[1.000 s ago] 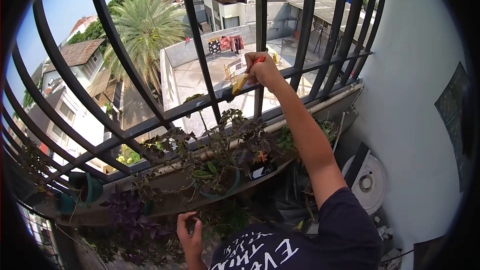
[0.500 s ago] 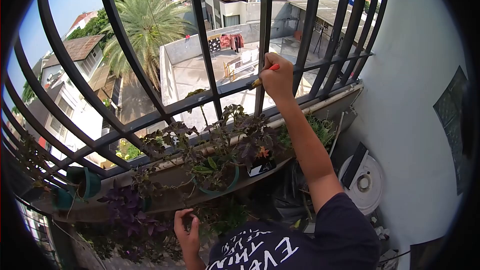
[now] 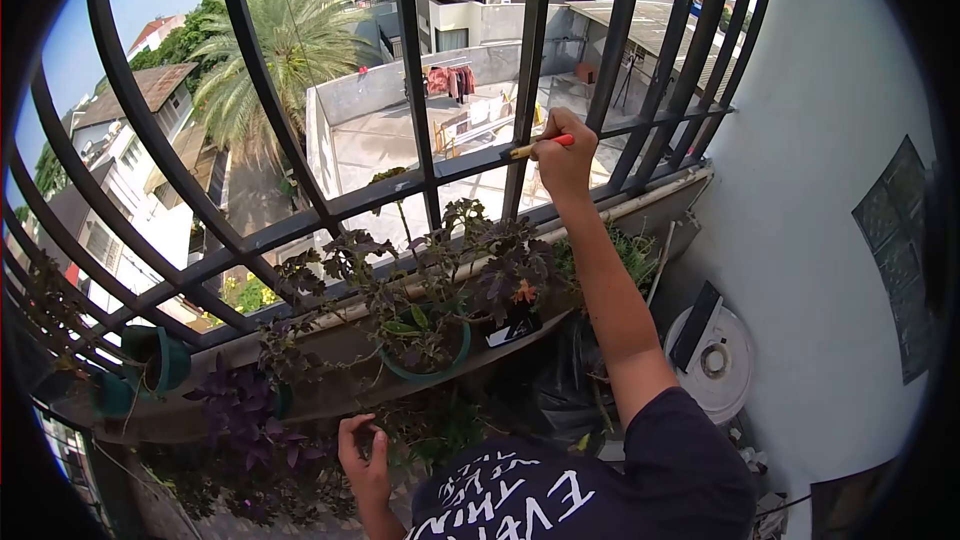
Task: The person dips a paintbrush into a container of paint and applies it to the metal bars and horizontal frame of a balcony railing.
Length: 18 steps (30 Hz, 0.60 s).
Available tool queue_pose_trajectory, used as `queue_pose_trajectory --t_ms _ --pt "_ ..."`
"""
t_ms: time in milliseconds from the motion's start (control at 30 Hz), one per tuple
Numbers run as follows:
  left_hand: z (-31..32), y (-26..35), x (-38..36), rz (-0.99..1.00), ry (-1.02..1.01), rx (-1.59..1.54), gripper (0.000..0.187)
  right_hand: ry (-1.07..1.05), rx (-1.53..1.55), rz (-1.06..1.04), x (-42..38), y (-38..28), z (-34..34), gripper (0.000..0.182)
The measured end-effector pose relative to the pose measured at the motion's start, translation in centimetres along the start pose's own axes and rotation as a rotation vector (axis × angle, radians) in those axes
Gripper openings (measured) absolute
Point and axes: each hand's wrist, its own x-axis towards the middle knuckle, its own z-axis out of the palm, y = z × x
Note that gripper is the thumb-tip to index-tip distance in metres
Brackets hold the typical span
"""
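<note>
A paintbrush (image 3: pixel 525 151) with a red handle end is gripped in my right hand (image 3: pixel 568 165), fingers closed around it. Its bristles meet the dark horizontal rail (image 3: pixel 470 163) of the metal railing, beside an upright bar (image 3: pixel 528 70). Pale, worn-looking patches show along parts of that rail. Low in the view, my left hand (image 3: pixel 364 460) hangs in front of the plants, fingers loosely bent and thumb apart, with nothing in it. The potted plant (image 3: pixel 415 325) with dark leaves is above it, just inside the railing.
Green pots (image 3: pixel 158 360) hang at the left of the planter ledge (image 3: pixel 330 360). Purple leaves (image 3: pixel 245 410) spill below. At right are a round white lid (image 3: pixel 728 380), black plastic (image 3: pixel 545 380) and a pale wall (image 3: pixel 800 240). Beyond the bars lie a terrace with laundry (image 3: pixel 450 82) and rooftops.
The brush has turned to lie more level, and my right hand has shifted slightly right and down along the rail. The whole view has tilted a little; my left hand keeps its pose.
</note>
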Motion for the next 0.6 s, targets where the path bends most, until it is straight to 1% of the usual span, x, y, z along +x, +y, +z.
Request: queue_pose_trajectory --t_ms 33,133,167,267,400,500,600 --pt "-0.1 0.0 0.0 -0.003 0.001 -0.003 0.021 -0.059 0.058 0.043 -0.2 -0.3 0.0 0.021" --pt "-0.3 -0.4 -0.1 -0.014 0.006 -0.014 0.021 -0.091 0.133 0.176 0.2 -0.8 -0.7 0.022" --pt "-0.5 -0.6 -0.2 -0.02 0.008 -0.016 0.021 -0.074 0.106 0.209 0.5 -0.8 -1.1 0.023" --pt "-0.8 -0.9 -0.3 -0.023 -0.004 0.0 0.021 0.065 -0.016 -0.021 0.7 -1.9 -1.6 0.023" --pt "-1.0 -1.4 -0.2 -0.02 -0.008 -0.005 0.021 0.073 -0.016 0.016 -0.4 -3.3 -1.6 0.025" --pt "-0.9 -1.1 -0.1 -0.021 -0.008 -0.002 0.021 0.106 0.012 0.061 -0.9 -2.8 -1.5 0.031" --pt "-0.8 -0.8 -0.1 -0.028 -0.012 -0.001 0.02 0.028 -0.099 0.031 -1.2 -1.7 -1.3 0.034"
